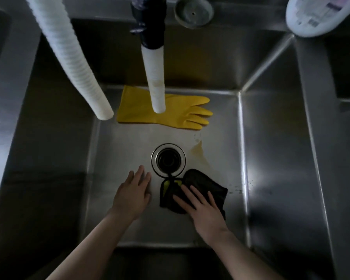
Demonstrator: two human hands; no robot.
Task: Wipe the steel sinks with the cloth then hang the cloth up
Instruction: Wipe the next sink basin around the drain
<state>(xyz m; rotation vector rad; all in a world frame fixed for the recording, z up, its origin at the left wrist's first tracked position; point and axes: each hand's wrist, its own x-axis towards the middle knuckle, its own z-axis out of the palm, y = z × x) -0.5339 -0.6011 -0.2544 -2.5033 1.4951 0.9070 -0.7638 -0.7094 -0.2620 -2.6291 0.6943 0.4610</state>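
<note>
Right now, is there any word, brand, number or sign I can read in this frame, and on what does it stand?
White plastic bottle on the sink's back right rim: printed label with purple and grey blocks, too blurred to read.
Nothing else carries text: the yellow rubber glove, dark cloth and white hoses are unmarked.

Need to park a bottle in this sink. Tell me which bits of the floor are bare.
Bare steel lies right of the drain, between the cloth and the right wall, though stained. Another strip runs between the yellow glove and the drain. The near middle is crowded: left hand flat on the floor, right hand pressing the cloth. Two white hoses overhang the back.
</note>
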